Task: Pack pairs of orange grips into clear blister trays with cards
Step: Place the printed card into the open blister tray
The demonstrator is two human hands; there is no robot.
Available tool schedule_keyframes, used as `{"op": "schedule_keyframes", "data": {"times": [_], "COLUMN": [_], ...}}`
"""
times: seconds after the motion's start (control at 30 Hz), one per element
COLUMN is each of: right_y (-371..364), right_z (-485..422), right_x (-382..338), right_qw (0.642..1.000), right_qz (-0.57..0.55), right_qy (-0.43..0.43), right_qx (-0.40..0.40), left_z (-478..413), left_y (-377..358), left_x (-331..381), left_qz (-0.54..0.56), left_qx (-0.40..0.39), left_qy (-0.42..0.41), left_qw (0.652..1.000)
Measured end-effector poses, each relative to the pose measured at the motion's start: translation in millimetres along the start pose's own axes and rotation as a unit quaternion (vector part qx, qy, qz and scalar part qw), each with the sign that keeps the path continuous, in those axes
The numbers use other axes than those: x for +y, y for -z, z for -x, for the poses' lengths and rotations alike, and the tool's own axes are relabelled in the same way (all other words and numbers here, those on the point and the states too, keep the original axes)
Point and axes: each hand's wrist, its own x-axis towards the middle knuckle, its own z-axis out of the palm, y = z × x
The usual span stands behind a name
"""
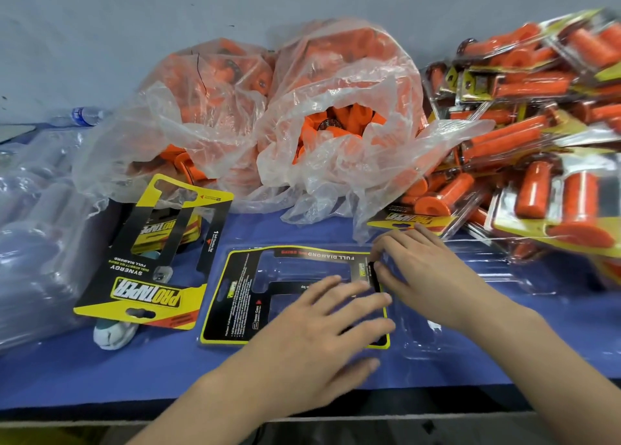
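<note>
While at card (235, 296) edge, right hand (433, 276).

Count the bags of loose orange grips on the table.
2. The left bag sits behind the stack of cards; right bag beside it, mouth open. The pile of finished packs may hide more.

Blue table (141, 370): grip bags (336, 132), cards (141, 276), blister tray (470, 310).

A blue mat (134, 377) covers the table and ends at a pale front edge, with a plain grey wall (302, 0) behind it. A clear water bottle (85, 115) with a blue label lies on its side at the far left by the wall. A white and teal bundled cloth (112, 335), partly covered, lies on the mat near the front left.
</note>
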Motion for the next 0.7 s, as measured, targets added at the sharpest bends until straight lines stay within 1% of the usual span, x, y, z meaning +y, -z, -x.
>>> {"op": "schedule_keyframes", "data": {"times": [0.1, 0.27, 0.5, 0.7], "right_y": [-1.3, -1.0, -1.9, -0.5], "right_z": [0.3, -0.7, -0.2, -1.0], "right_x": [0.2, 3.1, 4.1, 6.4], "right_qw": [1.000, 1.000, 0.999, 0.999], "right_qz": [0.008, 0.012, 0.013, 0.004], "right_qy": [0.003, 0.014, 0.020, 0.021], "right_qx": [0.002, 0.008, 0.026, 0.025], "left_z": [-8.2, -9.0, -1.1, 13.2], "left_y": [-5.7, -7.4, -12.8, -3.7], "left_x": [2.9, 2.6, 4.3, -4.5], "left_qz": [-0.010, -0.003, 0.015, 0.047], "left_qx": [-0.017, -0.024, -0.002, 0.023], "left_qy": [-0.018, -0.006, -0.010, 0.016], "left_qw": [1.000, 1.000, 1.000, 0.998]}}
